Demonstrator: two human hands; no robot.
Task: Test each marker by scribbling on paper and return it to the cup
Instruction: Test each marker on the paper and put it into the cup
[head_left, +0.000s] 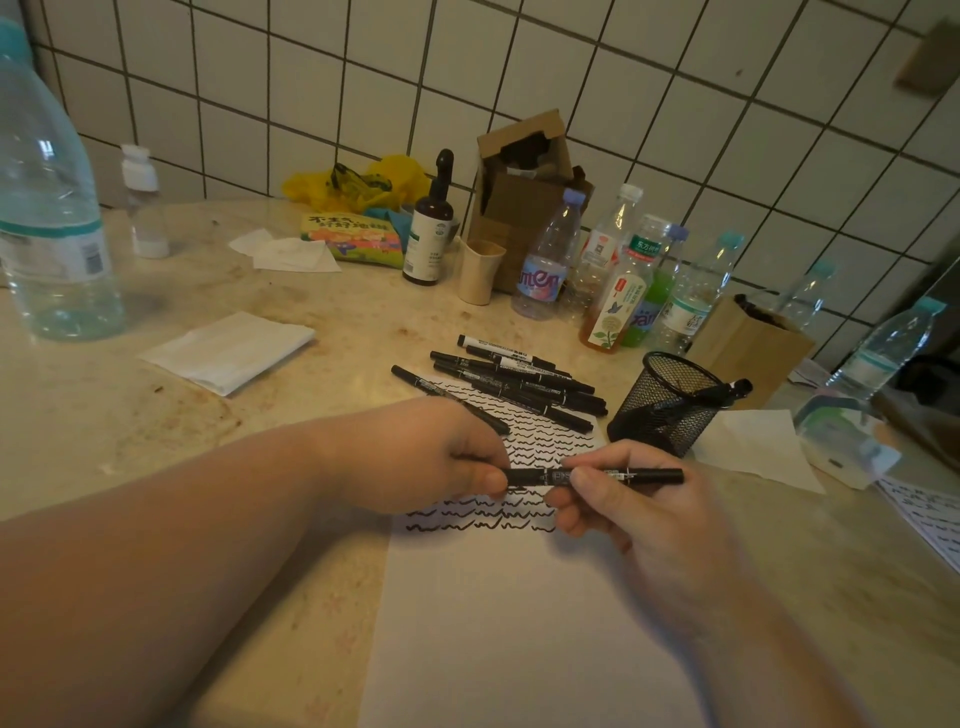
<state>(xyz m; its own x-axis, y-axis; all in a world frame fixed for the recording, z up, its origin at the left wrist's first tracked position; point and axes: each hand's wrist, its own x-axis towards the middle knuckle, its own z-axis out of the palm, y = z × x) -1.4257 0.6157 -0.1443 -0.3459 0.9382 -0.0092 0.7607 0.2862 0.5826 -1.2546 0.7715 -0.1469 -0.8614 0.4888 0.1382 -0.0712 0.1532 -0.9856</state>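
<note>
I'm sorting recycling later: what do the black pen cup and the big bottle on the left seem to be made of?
The pen cup looks like black-coated metal mesh: you can see through its fine grid. The big bottle looks like clear thin plastic, glossy, with a paper or film label.

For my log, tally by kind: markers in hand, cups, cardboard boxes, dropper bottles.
Marker, in the grip of left hand and right hand: 1
Mesh cup: 1
Beige cup: 1
Cardboard boxes: 2
Dark dropper bottle: 1
Total: 6
</note>
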